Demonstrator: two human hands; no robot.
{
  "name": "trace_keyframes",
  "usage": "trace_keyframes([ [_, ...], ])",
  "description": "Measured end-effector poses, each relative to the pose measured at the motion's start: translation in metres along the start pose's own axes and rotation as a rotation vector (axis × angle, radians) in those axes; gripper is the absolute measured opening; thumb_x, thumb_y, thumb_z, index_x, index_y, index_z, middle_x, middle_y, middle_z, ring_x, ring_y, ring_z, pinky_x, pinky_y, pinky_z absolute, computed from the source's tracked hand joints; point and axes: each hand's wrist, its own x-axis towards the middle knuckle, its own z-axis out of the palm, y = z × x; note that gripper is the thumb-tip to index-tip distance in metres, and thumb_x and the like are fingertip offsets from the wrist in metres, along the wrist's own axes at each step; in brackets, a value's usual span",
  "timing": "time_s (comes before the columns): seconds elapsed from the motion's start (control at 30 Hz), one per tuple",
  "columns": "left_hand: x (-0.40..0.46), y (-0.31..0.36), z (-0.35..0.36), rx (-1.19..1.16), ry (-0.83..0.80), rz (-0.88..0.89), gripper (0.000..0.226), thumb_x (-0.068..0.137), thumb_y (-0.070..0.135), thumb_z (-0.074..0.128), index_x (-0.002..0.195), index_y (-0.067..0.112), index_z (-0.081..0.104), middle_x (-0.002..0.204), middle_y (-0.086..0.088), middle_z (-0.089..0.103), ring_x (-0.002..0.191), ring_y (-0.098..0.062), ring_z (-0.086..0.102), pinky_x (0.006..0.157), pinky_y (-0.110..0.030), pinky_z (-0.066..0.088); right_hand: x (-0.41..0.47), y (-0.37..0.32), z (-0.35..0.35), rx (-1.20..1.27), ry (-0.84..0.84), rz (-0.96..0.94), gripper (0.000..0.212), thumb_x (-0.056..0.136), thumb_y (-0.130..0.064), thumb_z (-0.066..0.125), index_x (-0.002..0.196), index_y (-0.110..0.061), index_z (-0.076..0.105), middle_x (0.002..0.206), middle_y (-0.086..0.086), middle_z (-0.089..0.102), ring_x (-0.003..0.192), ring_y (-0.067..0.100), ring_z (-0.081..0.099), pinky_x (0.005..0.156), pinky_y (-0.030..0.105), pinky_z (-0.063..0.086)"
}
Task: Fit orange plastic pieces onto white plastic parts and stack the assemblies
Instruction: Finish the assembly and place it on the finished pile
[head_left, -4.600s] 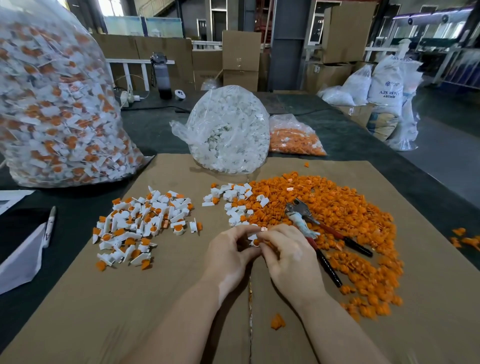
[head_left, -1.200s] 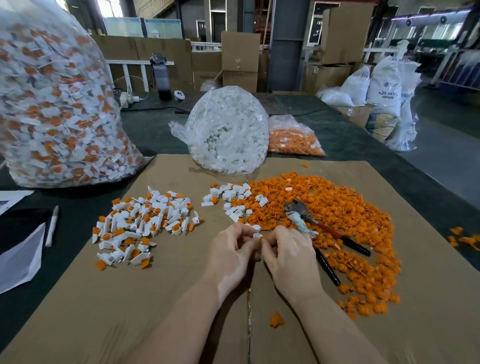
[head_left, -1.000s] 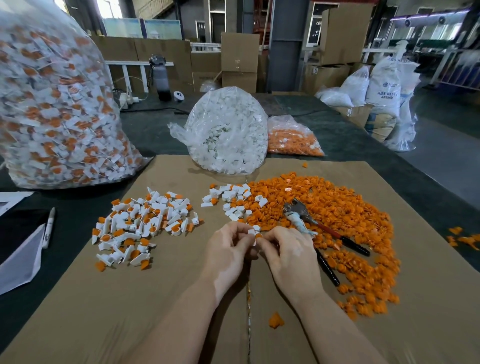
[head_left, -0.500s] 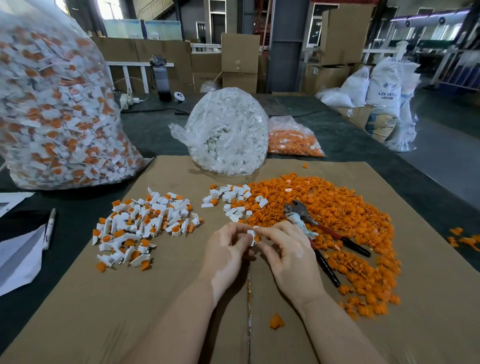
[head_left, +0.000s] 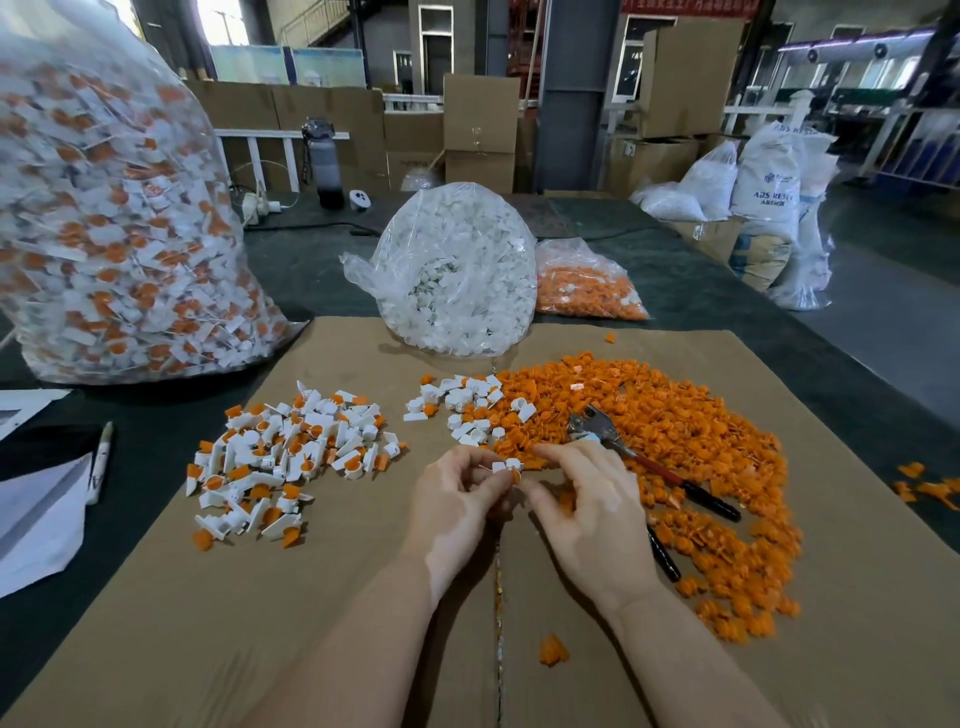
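Both hands meet over the cardboard sheet (head_left: 363, 597) on the counter: the left hand (head_left: 452, 509) pinches a small white part (head_left: 505, 465) with fingers narrow, and the right hand (head_left: 587, 514) pinches an orange piece (head_left: 515, 475) against it. The pieces are tiny, smooth, hard plastic; pushed in crooked, the orange one could jam, or pop free into the loose orange pile (head_left: 675, 441). Finished assemblies (head_left: 291, 457), angular white with orange caps, lie heaped to the left. Metal pliers (head_left: 644, 467) rest close by the right hand.
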Motion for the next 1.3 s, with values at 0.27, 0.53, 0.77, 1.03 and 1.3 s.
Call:
trace_keyframes([
  [0.27,0.007,0.003,0.001,-0.103,0.043,-0.132,0.006,0.089,0.01,0.061,0.093,0.007,0.062,0.065,-0.007,0.064,0.057,-0.012,0.061,0.049,-0.019,0.048,0.029,0.022,-0.031,-0.497,-0.422,0.641,0.045,0.084,-0.041,0.051,0.122,-0.018,0.046,0.135,0.008,0.035,0.128,0.028,0.029,0.108,0.05,0.017],
  [0.53,0.011,0.001,0.002,-0.102,0.079,-0.152,0.008,0.089,0.011,0.062,0.096,0.007,0.063,0.071,-0.008,0.067,0.061,-0.01,0.062,0.054,-0.019,0.052,0.034,0.024,-0.032,-0.65,-0.404,0.553,0.044,0.088,-0.05,0.046,0.116,-0.017,0.045,0.124,0.009,0.043,0.117,0.027,0.037,0.099,0.042,0.028],
  [0.77,0.011,0.01,0.001,-0.312,0.059,-0.196,0.009,0.089,0.002,0.058,0.097,-0.003,0.06,0.06,-0.006,0.062,0.049,-0.009,0.058,0.049,-0.019,0.05,0.04,0.001,-0.044,-0.435,-0.347,0.401,0.025,0.094,-0.039,0.043,0.094,-0.015,0.04,0.092,0.004,0.055,0.084,0.023,0.055,0.066,0.032,0.042],
  [1.03,0.013,0.013,-0.002,-0.42,0.078,-0.242,0.004,0.09,-0.001,0.056,0.093,-0.003,0.057,0.051,-0.003,0.06,0.042,-0.008,0.052,0.042,-0.016,0.045,0.046,-0.027,-0.05,0.105,-0.706,0.473,0.03,0.094,-0.031,0.046,0.08,-0.007,0.057,0.071,0.011,0.052,0.061,0.022,0.046,0.06,0.033,0.034],
  [1.3,0.015,0.01,-0.005,-0.387,0.092,-0.257,0.012,0.09,0.001,0.056,0.1,-0.006,0.058,0.063,-0.009,0.059,0.047,-0.011,0.052,0.045,-0.017,0.047,0.044,-0.032,-0.049,0.217,-0.834,0.578,0.028,0.095,-0.03,0.042,0.082,-0.009,0.056,0.074,0.009,0.059,0.067,0.022,0.053,0.065,0.036,0.038],
])
